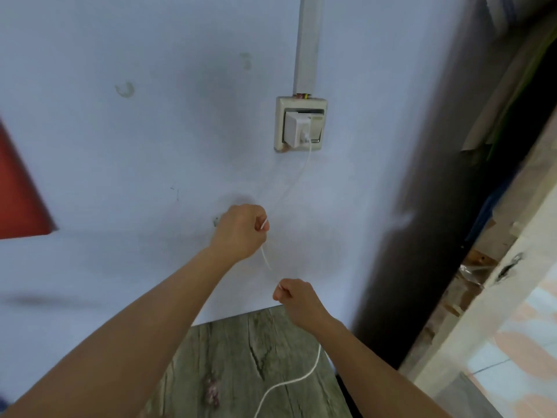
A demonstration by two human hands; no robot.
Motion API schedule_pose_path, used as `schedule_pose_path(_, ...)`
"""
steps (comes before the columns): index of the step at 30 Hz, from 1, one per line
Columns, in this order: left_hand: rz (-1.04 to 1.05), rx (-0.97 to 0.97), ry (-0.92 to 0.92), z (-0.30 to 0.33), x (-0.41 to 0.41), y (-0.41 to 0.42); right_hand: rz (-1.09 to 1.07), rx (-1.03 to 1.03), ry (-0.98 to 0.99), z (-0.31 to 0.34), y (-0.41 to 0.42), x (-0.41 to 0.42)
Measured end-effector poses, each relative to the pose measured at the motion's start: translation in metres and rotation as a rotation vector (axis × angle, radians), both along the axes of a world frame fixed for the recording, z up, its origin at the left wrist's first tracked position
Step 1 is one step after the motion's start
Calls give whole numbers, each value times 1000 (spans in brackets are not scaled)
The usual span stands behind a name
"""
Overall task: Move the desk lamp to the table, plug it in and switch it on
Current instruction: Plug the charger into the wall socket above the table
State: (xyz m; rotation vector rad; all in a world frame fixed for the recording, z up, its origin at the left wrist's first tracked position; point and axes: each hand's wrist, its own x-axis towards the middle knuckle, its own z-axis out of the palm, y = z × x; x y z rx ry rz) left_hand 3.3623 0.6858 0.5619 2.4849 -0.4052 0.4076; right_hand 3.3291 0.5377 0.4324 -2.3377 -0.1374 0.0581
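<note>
Both hands (pixel 241 229) (pixel 294 297) fisted around thin white cord (pixel 304 376)

A white adapter (pixel 297 128) sits plugged into the wall socket (pixel 300 124). A thin white cable (pixel 294 184) leaves its underside, hangs down the wall, then trails across the grey wood-grain table (pixel 241 351). The lamp itself is out of view.
</note>
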Motion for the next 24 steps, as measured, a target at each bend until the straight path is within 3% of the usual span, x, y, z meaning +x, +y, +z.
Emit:
schedule_pose_path(5,117,-13,-12,0,19,20,-103,195,35,-12,31,23)
schedule_pose_path(11,146,55,-47,-2,41,25,-152,259,48,-14,57,60)
schedule_pose_path(19,174,73,-40,-18,60,21,-280,283,15,-19,62,87)
schedule_pose_path(24,157,21,-1,-19,64,13,-278,141,-70,-24,53,92)
